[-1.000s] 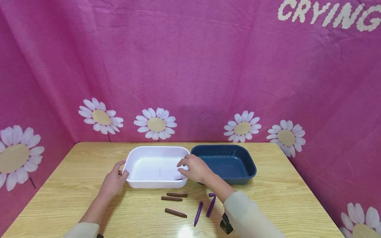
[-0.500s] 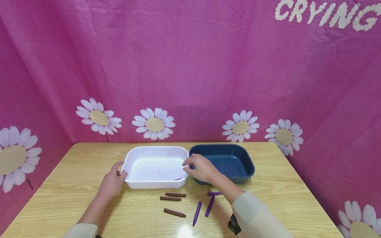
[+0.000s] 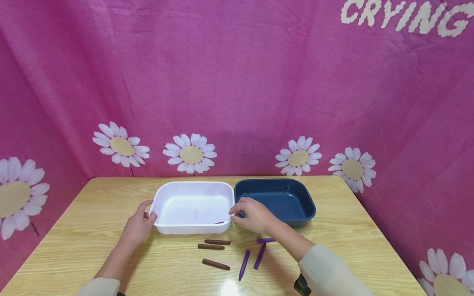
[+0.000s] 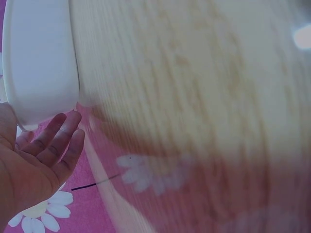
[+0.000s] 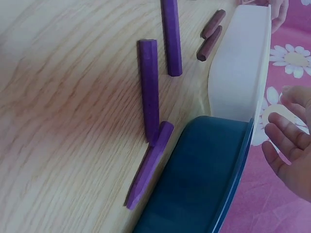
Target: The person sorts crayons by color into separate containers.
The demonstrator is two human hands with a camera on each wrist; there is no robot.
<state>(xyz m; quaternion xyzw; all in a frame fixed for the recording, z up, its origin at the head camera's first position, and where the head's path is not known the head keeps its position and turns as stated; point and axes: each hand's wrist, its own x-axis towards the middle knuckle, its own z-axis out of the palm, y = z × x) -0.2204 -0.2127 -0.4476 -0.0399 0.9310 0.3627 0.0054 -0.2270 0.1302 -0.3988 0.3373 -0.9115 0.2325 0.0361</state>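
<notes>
A white tray (image 3: 192,228) and a dark blue tray (image 3: 296,223) stand side by side on the wooden table (image 3: 92,246). My left hand (image 3: 142,216) rests against the white tray's left end, and in the left wrist view its fingers (image 4: 53,141) lie relaxed beside the white tray (image 4: 39,58). My right hand (image 3: 240,213) hovers where the two trays meet, holding nothing. The right wrist view shows its fingers (image 5: 286,145) loose above the blue tray (image 5: 204,179). In front lie three brown crayons (image 3: 216,264) and three purple crayons (image 3: 260,255).
A pink flowered cloth (image 3: 237,102) closes the table in at the back and both sides. A small dark piece (image 3: 220,222) lies in the white tray's near right corner. One purple crayon (image 5: 150,165) lies against the blue tray's near wall.
My right hand has drawn back from over the white tray to its right rim, uncovering the third purple crayon. My left hand has slipped slightly left along the tray's end.
</notes>
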